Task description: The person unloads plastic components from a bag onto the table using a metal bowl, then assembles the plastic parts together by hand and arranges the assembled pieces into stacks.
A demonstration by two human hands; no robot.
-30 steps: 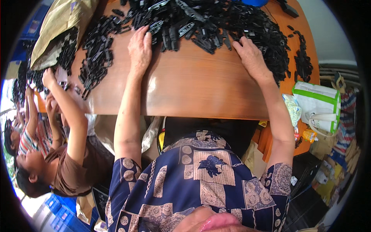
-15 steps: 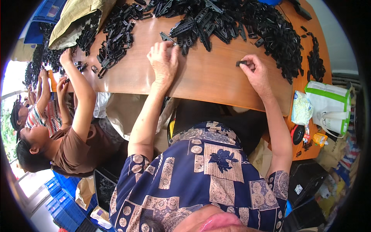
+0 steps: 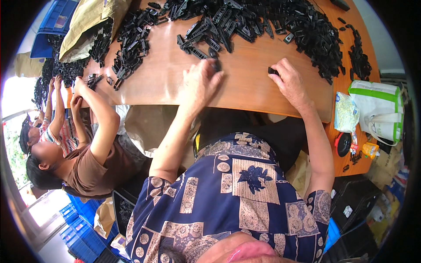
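Observation:
My left hand (image 3: 198, 85) is over the wooden table (image 3: 250, 87), palm down with fingers bent. At its fingertips is a black plastic part (image 3: 214, 64), smeared by motion; its exact shape does not show. Just beyond it lie loose, long, ribbed black plastic pieces (image 3: 196, 51) at the near edge of a big pile. Farther right, my right hand (image 3: 288, 83) pinches a small dark plastic part (image 3: 272, 71) between thumb and fingers, slightly above the tabletop. A wide gap separates my two hands.
Heaped black parts (image 3: 313, 39) curve around the table's far side. A tan sack (image 3: 90, 26) spills more parts at left. A co-worker in a brown shirt (image 3: 103, 168) works at left. On the right sit a white-green bag (image 3: 377, 105) and a black round container (image 3: 343, 144).
My left hand has drawn back from the pile toward me and a little right, with a black part at its fingertips. My right hand has stayed nearly in place, still pinching its part.

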